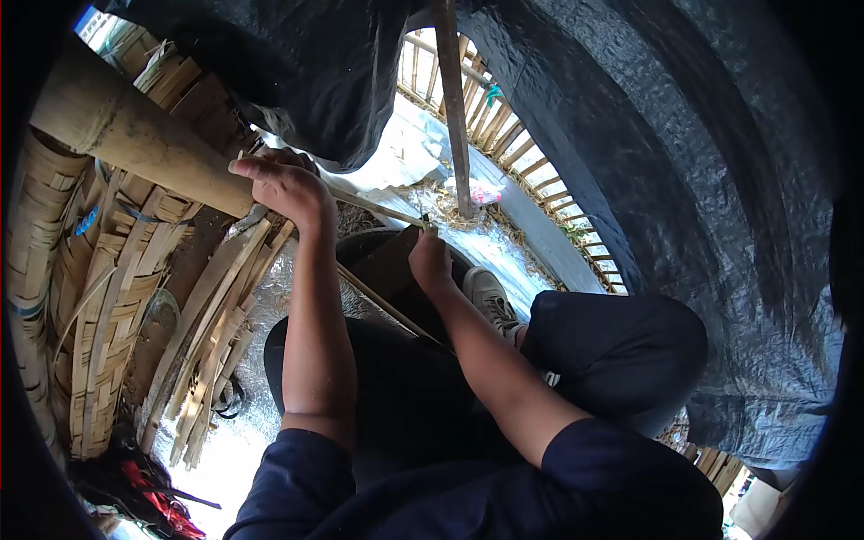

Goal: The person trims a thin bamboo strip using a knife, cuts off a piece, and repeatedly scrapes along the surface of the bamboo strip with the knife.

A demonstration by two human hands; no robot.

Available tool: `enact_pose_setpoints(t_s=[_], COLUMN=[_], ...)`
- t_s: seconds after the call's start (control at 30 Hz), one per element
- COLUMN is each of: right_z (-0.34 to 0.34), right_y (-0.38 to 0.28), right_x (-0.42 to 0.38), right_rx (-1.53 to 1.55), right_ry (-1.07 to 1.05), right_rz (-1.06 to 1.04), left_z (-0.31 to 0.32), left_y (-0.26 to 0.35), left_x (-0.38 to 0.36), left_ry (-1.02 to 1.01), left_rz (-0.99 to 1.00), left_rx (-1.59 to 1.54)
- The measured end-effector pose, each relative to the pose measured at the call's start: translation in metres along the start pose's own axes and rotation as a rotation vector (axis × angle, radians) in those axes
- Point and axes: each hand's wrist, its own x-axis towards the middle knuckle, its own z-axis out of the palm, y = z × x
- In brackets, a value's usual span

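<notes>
My left hand [290, 187] is closed round a thin bamboo strip [376, 209], in front of the end of a thick bamboo pole. From there the strip slants down to my right hand [431, 258], whose fingers are pinched at its other end. A small dark piece [426, 219] sticks up by the right fingertips; its kind I cannot make out. Beneath the hands is a dark round container or seat [364, 243], partly hidden, with a flat brown board [384, 268] by it. A second thin strip [382, 304] slants across below my forearms.
The thick bamboo pole [153, 144] juts in from the left above woven bamboo panels [112, 297]. Split bamboo slats [211, 360] lean below it. Black plastic sheeting [711, 180] hangs on the right and overhead. An upright wooden post [453, 108] stands ahead, before a slatted fence [522, 148].
</notes>
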Motion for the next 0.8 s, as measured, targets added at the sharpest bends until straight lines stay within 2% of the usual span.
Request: enact_pose_setpoints(t_s=[0.03,0.1,0.17,0.27,0.37,0.47,0.53,0.67,0.73,0.8], right_z=[0.008,0.014,0.016,0.011,0.023,0.009,-0.011,0.026,0.03,0.032], right_y=[0.01,0.032,0.031,0.017,0.036,0.021,0.0,0.056,0.062,0.067], right_x=[0.0,-0.004,0.002,0.004,0.001,0.002,0.0,0.005,0.011,0.013], right_rx=[-0.008,-0.058,-0.072,-0.035,-0.023,-0.039,0.062,-0.018,-0.011,-0.017], right_ry=[-0.009,-0.115,-0.139,-0.156,-0.165,-0.181,-0.063,-0.119,-0.145,-0.149], right_rz=[-0.007,0.16,0.151,0.113,0.15,0.234,0.074,0.138,0.049,0.053], left_z=[0.0,-0.001,0.002,0.001,0.0,0.001,0.001,0.003,0.003,0.002], left_y=[0.0,-0.001,-0.002,-0.001,-0.002,-0.001,0.001,0.0,0.001,0.001], left_x=[-0.001,-0.003,-0.002,-0.001,-0.003,-0.001,-0.002,-0.003,-0.002,-0.002], left_ry=[-0.022,-0.051,-0.023,-0.023,-0.039,-0.036,-0.01,-0.042,-0.048,-0.055], left_rz=[0.049,0.097,0.035,0.053,0.065,0.038,0.021,0.069,0.059,0.037], left_rx=[0.017,0.035,0.021,0.012,0.025,0.025,0.019,0.036,0.031,0.005])
